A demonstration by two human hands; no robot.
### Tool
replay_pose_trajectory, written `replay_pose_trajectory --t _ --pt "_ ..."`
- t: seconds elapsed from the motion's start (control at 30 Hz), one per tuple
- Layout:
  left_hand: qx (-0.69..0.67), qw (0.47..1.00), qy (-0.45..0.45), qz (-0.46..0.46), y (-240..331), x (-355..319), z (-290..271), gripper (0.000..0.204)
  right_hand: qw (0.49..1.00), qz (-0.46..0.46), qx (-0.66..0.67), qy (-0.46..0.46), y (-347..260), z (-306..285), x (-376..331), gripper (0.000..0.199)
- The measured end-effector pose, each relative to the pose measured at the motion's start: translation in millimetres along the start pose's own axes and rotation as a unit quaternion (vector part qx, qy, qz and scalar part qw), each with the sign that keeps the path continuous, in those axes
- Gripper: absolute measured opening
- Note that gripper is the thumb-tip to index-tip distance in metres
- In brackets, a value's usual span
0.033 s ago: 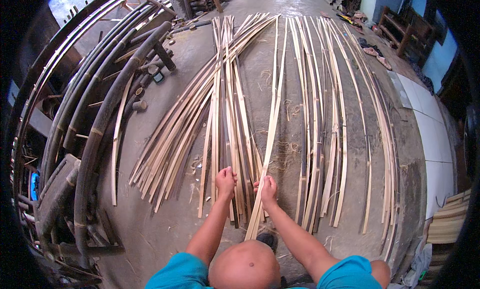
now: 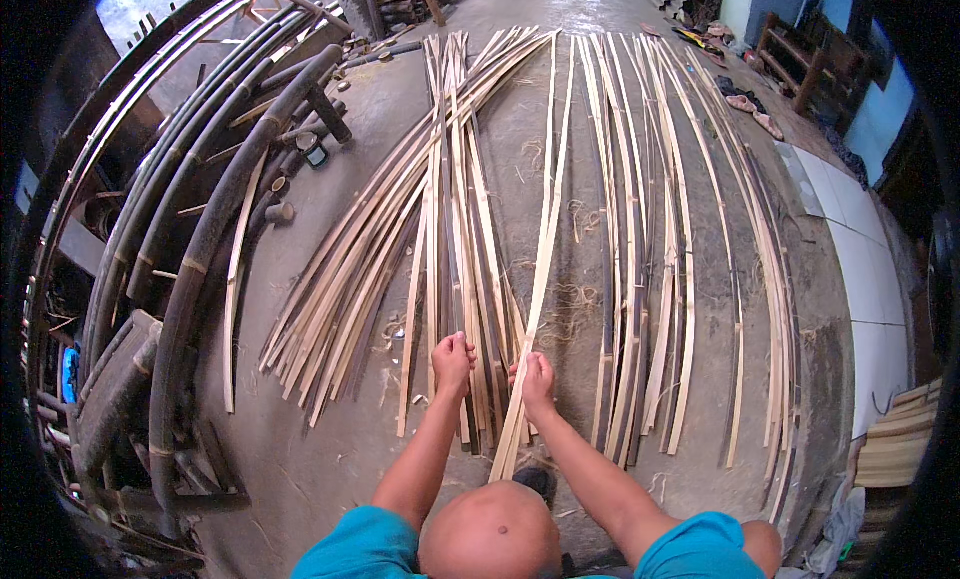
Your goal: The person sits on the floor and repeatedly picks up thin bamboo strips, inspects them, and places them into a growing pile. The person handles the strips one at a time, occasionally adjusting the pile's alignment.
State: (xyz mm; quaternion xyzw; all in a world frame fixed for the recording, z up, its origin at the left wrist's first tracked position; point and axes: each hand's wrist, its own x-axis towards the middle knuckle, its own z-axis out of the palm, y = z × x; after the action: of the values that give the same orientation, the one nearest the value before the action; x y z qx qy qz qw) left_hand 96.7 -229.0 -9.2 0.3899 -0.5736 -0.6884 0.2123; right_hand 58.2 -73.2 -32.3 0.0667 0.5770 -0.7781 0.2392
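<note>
My right hand point(image 2: 537, 379) is closed round pale bamboo strips point(image 2: 540, 269), whose near ends come down beside my knee and whose far parts spread slightly on the floor. To its left, my left hand point(image 2: 454, 364) makes a closed fist over a bundle of long bamboo strips point(image 2: 432, 259). Whatever it may be holding is hidden by the fingers. Crossing that bundle at its far end, a slanting fan of more strips point(image 2: 345, 264) spreads toward the near left. Some strips show pale inner wood, others dark outer skin.
More bamboo strips point(image 2: 632, 279) lie lengthwise on the concrete floor to the right. Thick dark bamboo poles and a bamboo frame point(image 2: 190, 269) stand along the left, with a small jar point(image 2: 316, 156) beside them. White tiles point(image 2: 875, 279) border the right side. Thin shavings point(image 2: 575, 304) litter the floor.
</note>
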Motion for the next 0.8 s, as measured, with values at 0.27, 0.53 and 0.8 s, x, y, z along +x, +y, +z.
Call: replay_pose_trajectory --t 0.27,0.53,0.8 --pt "0.256 0.948 -0.191 0.001 4 -63 19 0.031 0.989 -0.055 -0.133 -0.025 12 8 -7 0.019" --pt "0.174 0.98 -0.046 0.084 48 -29 -32 0.025 0.969 -0.159 -0.186 -0.022 -42 35 -41 0.029" --pt "0.387 0.867 0.122 0.289 160 60 -160 0.035 0.916 -0.309 -0.213 -0.141 -62 56 -87 0.022"
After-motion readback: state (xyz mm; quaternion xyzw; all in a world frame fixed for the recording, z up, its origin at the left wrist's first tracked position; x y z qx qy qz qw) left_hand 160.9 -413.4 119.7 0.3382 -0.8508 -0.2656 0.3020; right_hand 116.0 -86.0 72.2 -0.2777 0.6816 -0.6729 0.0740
